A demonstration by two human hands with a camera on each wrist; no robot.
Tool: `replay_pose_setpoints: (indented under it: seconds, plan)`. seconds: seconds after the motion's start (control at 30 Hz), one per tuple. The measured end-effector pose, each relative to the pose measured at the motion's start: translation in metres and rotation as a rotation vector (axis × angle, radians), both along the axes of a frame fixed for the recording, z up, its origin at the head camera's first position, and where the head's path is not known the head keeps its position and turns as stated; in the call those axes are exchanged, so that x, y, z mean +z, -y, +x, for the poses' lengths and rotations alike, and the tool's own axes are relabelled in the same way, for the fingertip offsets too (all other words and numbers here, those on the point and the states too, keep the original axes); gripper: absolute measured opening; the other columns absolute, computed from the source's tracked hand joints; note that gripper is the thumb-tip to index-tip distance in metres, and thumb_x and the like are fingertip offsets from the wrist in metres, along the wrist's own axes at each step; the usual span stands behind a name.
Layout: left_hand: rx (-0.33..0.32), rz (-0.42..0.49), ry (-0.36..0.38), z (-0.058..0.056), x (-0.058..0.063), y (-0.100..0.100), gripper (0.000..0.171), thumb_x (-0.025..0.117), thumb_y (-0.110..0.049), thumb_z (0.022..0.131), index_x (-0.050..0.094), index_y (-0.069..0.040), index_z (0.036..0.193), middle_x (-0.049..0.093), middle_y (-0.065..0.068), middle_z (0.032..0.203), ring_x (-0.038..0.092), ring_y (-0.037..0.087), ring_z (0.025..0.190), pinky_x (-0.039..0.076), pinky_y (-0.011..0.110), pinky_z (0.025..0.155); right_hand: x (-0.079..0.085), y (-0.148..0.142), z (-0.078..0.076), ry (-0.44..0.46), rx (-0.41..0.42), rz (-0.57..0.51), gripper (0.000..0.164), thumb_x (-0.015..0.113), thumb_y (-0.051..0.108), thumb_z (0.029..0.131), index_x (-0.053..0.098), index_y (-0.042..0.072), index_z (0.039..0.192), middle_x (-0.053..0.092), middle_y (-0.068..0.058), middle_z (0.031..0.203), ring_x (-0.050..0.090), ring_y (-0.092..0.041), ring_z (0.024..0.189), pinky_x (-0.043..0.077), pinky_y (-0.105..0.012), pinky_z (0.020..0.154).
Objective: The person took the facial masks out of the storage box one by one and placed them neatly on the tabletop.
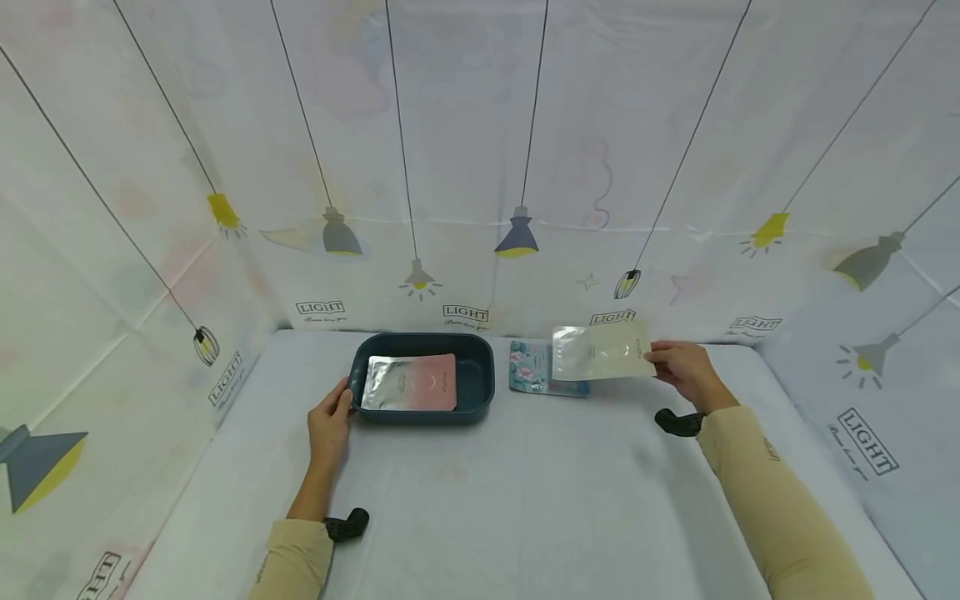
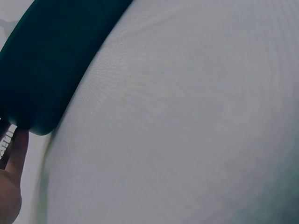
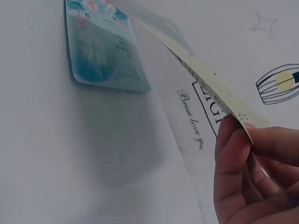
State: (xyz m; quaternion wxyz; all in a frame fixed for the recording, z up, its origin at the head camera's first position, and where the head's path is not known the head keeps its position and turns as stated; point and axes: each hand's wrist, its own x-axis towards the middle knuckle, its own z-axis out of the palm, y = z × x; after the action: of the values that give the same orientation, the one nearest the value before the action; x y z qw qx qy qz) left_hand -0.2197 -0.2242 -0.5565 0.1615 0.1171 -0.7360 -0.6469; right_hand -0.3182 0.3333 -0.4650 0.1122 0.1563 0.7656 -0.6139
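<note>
My right hand [image 1: 686,371] pinches the right end of a cream and silver sheet mask packet [image 1: 600,352] between thumb and fingers. In the right wrist view the packet is seen nearly edge-on, lifted above the table. Partly under it in the head view lies a blue floral packet [image 1: 532,367], flat on the cloth. My left hand [image 1: 328,425] rests with extended fingers against the left end of a dark teal tray [image 1: 474,392]. Inside this tray is a pink and silver sheet mask packet [image 1: 420,383]. The left wrist view shows the thumb [image 2: 19,151] touching the tray's outer end.
White cloth covers the table [image 1: 487,508]. Right behind the tray and packets rises a fabric backdrop [image 1: 465,167] printed with lamps, which also encloses both sides. A black wrist device [image 1: 348,525] sticks out at the left sleeve, another black device [image 1: 678,422] at the right.
</note>
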Motion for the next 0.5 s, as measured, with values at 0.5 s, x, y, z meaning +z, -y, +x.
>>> replay_pose_setpoints:
  seconds: [0.5]
  plan:
    - [-0.019,0.000,0.024,0.004,0.012,-0.001,0.041,0.047,-0.018,0.103,0.049,0.001,0.140,0.051,0.020,0.143,0.056,0.036,0.123,0.053,0.015,0.089,-0.019,-0.040,0.006,0.091,-0.067,-0.030,0.055,0.059,0.009,0.096,0.037,-0.004,0.145,0.061,0.015,0.082,0.062,-0.003,0.080,0.057,-0.022,0.076]
